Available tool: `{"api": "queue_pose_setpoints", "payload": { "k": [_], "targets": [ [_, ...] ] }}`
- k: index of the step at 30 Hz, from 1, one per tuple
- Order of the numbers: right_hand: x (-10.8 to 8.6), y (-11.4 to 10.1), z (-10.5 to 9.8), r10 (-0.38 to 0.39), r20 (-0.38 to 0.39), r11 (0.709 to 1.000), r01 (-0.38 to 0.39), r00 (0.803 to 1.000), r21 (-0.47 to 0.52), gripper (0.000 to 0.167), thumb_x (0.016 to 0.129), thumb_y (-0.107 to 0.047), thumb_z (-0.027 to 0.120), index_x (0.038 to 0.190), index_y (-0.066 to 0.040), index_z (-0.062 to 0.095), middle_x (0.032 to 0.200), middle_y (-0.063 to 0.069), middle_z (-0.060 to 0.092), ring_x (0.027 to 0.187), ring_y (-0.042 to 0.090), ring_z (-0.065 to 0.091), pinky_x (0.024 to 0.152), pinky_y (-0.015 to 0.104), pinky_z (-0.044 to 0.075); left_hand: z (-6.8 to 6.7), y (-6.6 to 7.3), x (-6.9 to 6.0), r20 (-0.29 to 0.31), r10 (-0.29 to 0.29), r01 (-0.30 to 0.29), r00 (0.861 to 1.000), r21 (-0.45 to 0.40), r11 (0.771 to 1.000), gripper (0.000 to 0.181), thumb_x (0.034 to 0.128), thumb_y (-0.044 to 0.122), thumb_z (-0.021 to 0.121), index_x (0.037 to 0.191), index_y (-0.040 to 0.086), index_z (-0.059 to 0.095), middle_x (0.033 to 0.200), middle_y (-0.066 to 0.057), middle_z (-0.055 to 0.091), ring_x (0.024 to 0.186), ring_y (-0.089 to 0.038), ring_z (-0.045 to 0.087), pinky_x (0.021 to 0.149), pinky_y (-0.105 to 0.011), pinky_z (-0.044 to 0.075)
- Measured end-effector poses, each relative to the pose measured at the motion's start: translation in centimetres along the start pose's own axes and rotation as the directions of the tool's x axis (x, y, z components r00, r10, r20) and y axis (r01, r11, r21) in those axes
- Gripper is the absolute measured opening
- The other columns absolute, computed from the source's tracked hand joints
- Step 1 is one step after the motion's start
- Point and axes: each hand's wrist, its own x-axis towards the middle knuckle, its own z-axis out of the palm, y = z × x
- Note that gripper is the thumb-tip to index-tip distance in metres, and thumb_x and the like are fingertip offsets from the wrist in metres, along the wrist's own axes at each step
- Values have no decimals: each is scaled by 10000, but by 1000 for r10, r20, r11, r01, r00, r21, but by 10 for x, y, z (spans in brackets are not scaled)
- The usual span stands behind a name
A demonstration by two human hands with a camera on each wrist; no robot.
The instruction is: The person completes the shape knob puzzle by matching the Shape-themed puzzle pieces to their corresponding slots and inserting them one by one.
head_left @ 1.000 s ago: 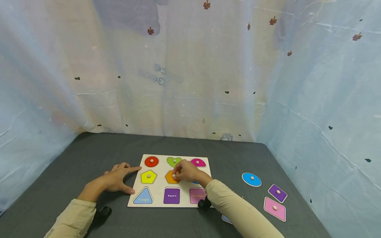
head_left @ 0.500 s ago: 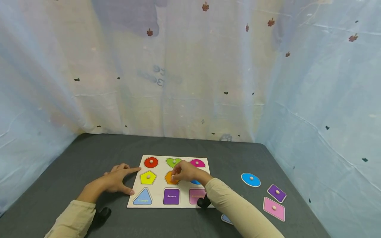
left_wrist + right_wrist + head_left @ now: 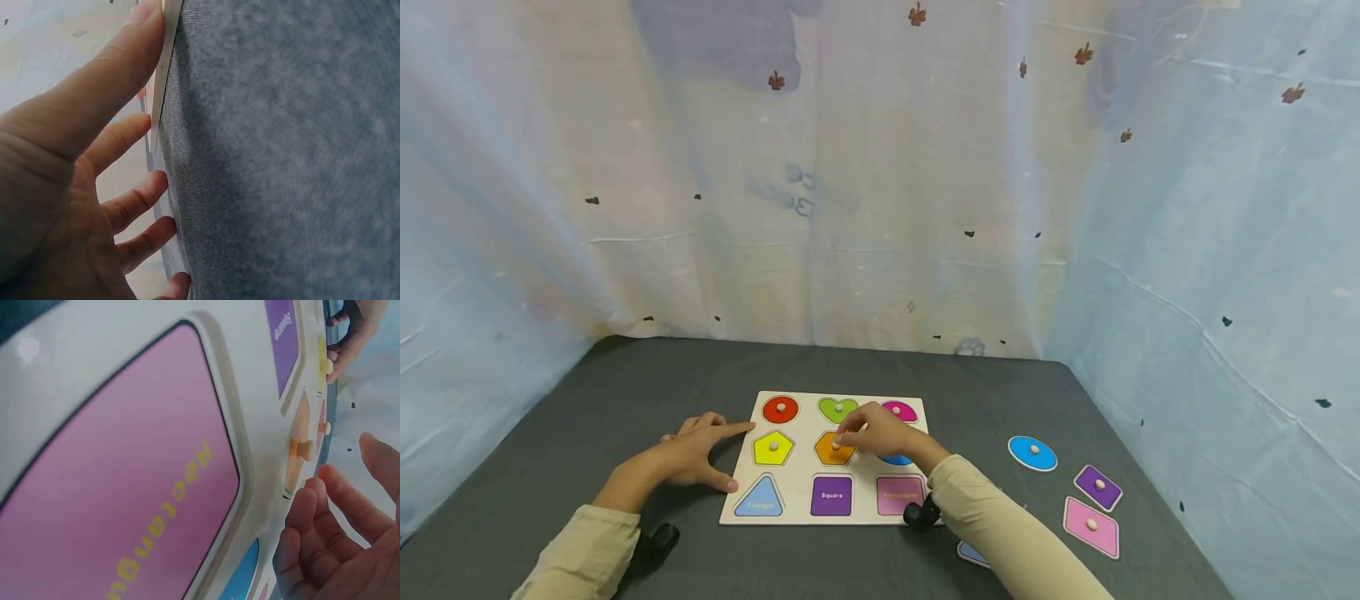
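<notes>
The puzzle board [image 3: 801,510] lies flat on the dark table. At its left edge my left hand [image 3: 688,454] rests with fingers spread, thumb and index fingertip touching the board; in the left wrist view the thumb of the left hand [image 3: 81,144] lies along the board's edge [image 3: 160,81]. Over the middle of the board is my right hand [image 3: 883,433], beside the orange hexagon [image 3: 829,455], which sits in its recess. From the right wrist view, the hexagon's knob [image 3: 303,450] stands free of the right hand [image 3: 344,544], its thumb and fingers parted.
Red circle [image 3: 771,410], green heart [image 3: 829,407], magenta semicircle [image 3: 901,407] and yellow pentagon [image 3: 763,451] also sit in the board. Right of it lie a blue oval [image 3: 1024,452], purple piece [image 3: 1092,480], pink piece [image 3: 1082,517] and a partly hidden blue piece [image 3: 972,552].
My right hand has shifted slightly right, and its fingers have parted from the orange hexagon's knob. My left hand has stayed at the board's left edge.
</notes>
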Motion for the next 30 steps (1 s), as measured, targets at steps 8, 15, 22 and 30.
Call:
{"api": "queue_pose_setpoints", "payload": {
  "k": [8, 15, 22, 30],
  "targets": [
    [-9, 2, -9, -56, -5, 998, 56, 998, 19, 197, 979, -202, 674, 1049, -36, 755, 954, 105, 732, 803, 131, 593, 713, 274, 564, 0, -1, -1, -4, -7, 7, 1000, 0, 1000, 1021, 655, 501, 916, 1525, 230, 456, 1400, -231, 423, 1272, -487, 375, 951, -816, 271],
    [-22, 4, -17, -89, -38, 996, 88, 995, -27, 212, 993, -206, 651, 1069, -36, 752, 1004, 101, 752, 795, 206, 643, 710, 216, 508, 0, 0, 0, 2, -7, 7, 1000, 1, 1000, 1022, 659, 494, 917, 1529, 226, 453, 1389, -208, 430, 1274, -474, 369, 937, -795, 295],
    [-32, 13, -24, -138, -66, 990, 136, 988, -26, 215, 995, -187, 647, 1074, -16, 748, 997, 120, 731, 827, 249, 665, 759, 232, 538, -1, 1, 0, -3, 4, -4, 1000, -3, 1000, 1008, 677, 464, 916, 1534, 217, 446, 1376, -203, 435, 1263, -463, 373, 934, -805, 287],
    [-43, 20, -30, -147, -79, 988, 143, 986, -53, 216, 992, -210, 648, 1064, -37, 756, 963, 77, 711, 838, 136, 600, 792, 246, 520, 0, 2, -1, -4, 3, -3, 1000, -9, 1000, 1015, 668, 477, 917, 1531, 217, 451, 1368, -195, 436, 1256, -459, 373, 931, -804, 285]
  ]
}}
